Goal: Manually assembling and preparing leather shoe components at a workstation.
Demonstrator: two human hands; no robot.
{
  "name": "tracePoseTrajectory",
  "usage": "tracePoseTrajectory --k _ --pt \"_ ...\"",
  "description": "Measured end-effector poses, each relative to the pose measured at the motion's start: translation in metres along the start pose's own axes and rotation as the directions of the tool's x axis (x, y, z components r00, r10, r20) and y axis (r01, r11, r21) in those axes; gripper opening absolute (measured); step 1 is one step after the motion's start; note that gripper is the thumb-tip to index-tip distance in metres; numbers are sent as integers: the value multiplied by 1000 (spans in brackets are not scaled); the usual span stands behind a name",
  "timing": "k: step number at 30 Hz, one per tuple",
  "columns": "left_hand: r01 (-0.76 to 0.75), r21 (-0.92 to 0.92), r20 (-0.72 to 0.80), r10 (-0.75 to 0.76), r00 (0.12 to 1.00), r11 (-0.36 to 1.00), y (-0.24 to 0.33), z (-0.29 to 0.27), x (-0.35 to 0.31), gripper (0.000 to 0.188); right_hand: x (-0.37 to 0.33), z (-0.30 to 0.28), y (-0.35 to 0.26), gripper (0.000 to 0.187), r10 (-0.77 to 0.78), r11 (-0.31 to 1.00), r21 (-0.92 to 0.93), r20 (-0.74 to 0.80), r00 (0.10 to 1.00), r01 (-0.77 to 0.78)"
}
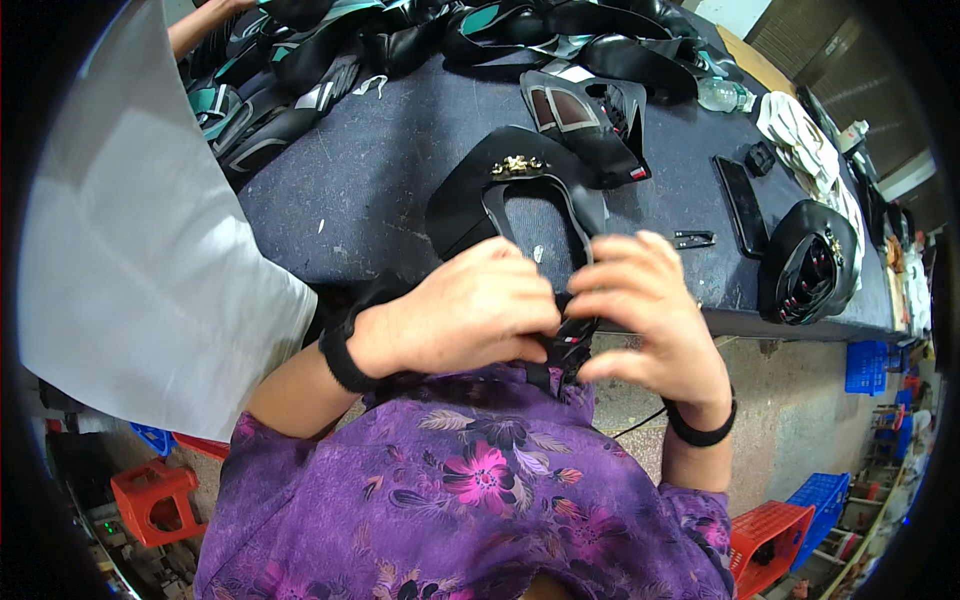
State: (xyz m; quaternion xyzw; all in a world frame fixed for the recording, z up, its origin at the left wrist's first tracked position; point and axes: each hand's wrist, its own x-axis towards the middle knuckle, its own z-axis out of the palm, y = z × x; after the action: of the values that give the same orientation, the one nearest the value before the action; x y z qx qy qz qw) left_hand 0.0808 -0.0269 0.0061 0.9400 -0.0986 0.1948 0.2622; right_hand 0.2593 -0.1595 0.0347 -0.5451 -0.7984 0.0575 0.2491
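Note:
On the dark table before me lies a black shoe upper (467, 180) with a gold ornament, its opening turned toward me. My left hand (465, 312) is closed, fingers curled, at the near table edge. It grips a black piece (572, 338) with a small red-and-white tag, which looks like part of an upper and is mostly hidden between my hands. My right hand (648, 315) is open beside it, fingers spread and slightly blurred. Just beyond lies another upper (590, 115), with brown patches framed in grey.
A heap of black uppers (400, 45) covers the far side. To the right are a phone (740, 205), a small black tool (694, 239), a rolled upper (812, 262), white cloth (800, 140) and a plastic bottle (724, 95). A white sheet (140, 230) hangs at left; another person's arm (205, 22) reaches in.

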Motion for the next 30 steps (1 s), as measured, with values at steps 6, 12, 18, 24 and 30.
tracePoseTrajectory --k 6,12,18,24,30 --pt "15 51 95 -20 995 999 -15 -11 16 39 4 15 3 24 -74 993 108 169 983 56" --pt "85 -287 355 23 935 954 -47 -26 35 19 -2 17 11 21 -74 971 236 170 983 32" --pt "158 -169 833 55 550 973 -54 -20 83 24 -6 18 11 23 -24 962 271 143 989 -16" --pt "250 -207 868 60 493 946 -66 -6 91 19 -16 19 17 26 31 946 320 81 996 -55" --pt "94 -336 531 106 841 937 -64 19 83 16 -20 19 19 28 43 935 351 32 999 -51"
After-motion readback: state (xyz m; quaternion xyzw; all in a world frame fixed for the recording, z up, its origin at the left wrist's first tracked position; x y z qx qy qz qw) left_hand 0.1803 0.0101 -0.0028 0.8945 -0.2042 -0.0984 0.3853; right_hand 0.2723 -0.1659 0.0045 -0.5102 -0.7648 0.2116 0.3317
